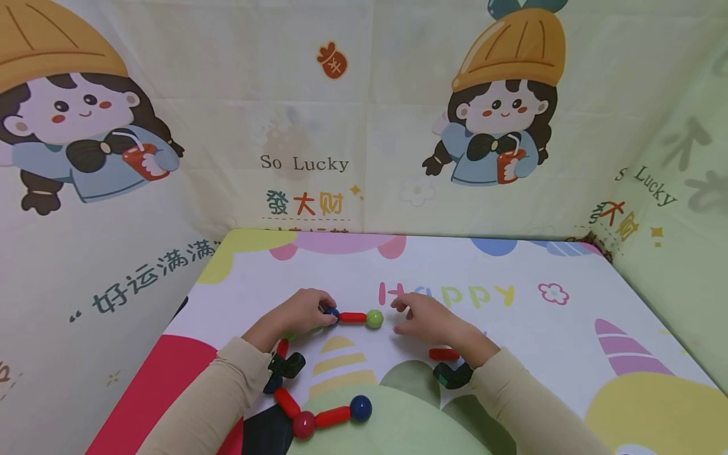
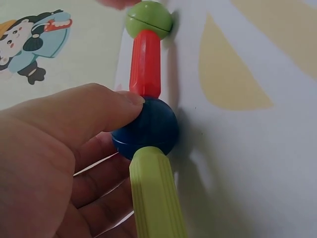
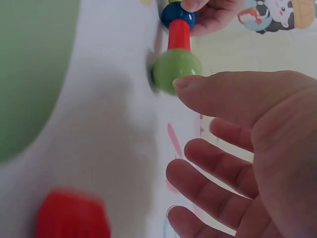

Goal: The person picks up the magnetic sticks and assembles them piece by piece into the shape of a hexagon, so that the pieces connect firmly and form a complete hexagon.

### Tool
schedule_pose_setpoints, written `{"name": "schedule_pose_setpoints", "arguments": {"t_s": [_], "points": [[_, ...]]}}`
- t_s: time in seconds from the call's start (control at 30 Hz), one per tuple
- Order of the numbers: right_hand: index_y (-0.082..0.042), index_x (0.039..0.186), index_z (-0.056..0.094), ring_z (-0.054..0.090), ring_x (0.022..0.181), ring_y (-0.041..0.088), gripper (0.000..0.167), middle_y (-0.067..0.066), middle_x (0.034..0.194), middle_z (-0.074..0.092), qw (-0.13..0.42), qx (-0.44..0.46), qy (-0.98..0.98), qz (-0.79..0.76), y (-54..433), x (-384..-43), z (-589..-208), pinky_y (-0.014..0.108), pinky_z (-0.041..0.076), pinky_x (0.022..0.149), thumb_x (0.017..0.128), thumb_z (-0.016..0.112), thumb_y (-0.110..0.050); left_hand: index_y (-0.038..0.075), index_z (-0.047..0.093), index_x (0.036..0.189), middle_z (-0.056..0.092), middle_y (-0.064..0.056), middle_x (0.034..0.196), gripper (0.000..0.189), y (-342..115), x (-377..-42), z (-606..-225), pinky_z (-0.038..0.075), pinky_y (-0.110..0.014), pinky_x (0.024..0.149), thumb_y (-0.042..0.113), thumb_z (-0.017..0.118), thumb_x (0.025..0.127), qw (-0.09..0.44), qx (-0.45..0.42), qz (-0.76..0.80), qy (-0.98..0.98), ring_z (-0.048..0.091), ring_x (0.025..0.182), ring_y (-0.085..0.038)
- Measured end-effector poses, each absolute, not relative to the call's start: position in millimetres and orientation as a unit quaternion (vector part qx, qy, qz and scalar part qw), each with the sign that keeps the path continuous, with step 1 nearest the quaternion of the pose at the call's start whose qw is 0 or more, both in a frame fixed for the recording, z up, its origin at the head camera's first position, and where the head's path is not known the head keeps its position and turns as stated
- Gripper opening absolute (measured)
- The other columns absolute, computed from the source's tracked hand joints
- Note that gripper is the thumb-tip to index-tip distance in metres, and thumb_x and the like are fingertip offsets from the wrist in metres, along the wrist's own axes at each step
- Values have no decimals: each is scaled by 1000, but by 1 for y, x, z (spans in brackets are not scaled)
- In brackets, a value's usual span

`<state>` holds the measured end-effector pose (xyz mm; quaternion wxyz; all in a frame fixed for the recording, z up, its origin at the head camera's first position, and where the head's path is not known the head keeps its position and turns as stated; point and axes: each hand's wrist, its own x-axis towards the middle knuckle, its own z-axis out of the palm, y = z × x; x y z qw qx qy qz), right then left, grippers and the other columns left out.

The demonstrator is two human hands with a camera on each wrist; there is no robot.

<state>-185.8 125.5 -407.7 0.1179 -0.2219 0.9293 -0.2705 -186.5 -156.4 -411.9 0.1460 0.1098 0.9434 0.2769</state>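
Observation:
My left hand point(image 1: 304, 311) pinches a blue ball point(image 2: 156, 124) with thumb and fingers. From that ball a red rod point(image 1: 352, 317) runs right to a light green ball point(image 1: 374, 318). A yellow-green rod point(image 2: 156, 193) joins the blue ball's other side, as the left wrist view shows. My right hand point(image 1: 429, 320) hovers just right of the green ball, fingers loosely bent and spread, holding nothing. The head view shows a gap between them. A loose red rod point(image 1: 443, 354) lies under the right wrist.
Nearer me, the string of pieces curves through a red rod point(image 1: 287, 402), a dark red ball point(image 1: 304, 425), and another red rod point(image 1: 332, 417) to a dark blue ball point(image 1: 361, 409). My left forearm partly hides it. A printed cloth point(image 1: 398, 208) hangs behind the table.

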Motion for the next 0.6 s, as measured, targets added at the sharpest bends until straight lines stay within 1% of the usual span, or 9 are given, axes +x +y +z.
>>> {"name": "schedule_pose_setpoints", "arguments": {"t_s": [0.33, 0.5, 0.6], "points": [[-9, 120, 66, 60, 98, 21, 40, 0, 110, 66, 109, -243, 927, -265, 174, -170, -408, 37, 52, 82, 84, 79, -22, 7, 70, 118, 65, -3, 101, 31, -157, -187, -413, 52, -39, 90, 18, 76, 90, 146, 115, 272, 944, 57, 93, -19], [-8, 117, 67, 60, 95, 20, 39, -1, 107, 66, 115, -263, 922, -258, 190, -160, -408, 36, 52, 81, 84, 81, -23, 7, 70, 120, 65, -3, 102, 32, -158, -187, -412, 52, -40, 91, 17, 76, 90, 145, 118, 277, 943, 57, 93, -20], [-8, 114, 68, 60, 92, 19, 40, -2, 103, 66, 112, -272, 922, -250, 197, -155, -407, 36, 52, 80, 82, 83, -27, 7, 70, 121, 66, -3, 102, 32, -158, -187, -413, 52, -40, 91, 17, 75, 90, 143, 121, 279, 942, 57, 92, -19]]}}
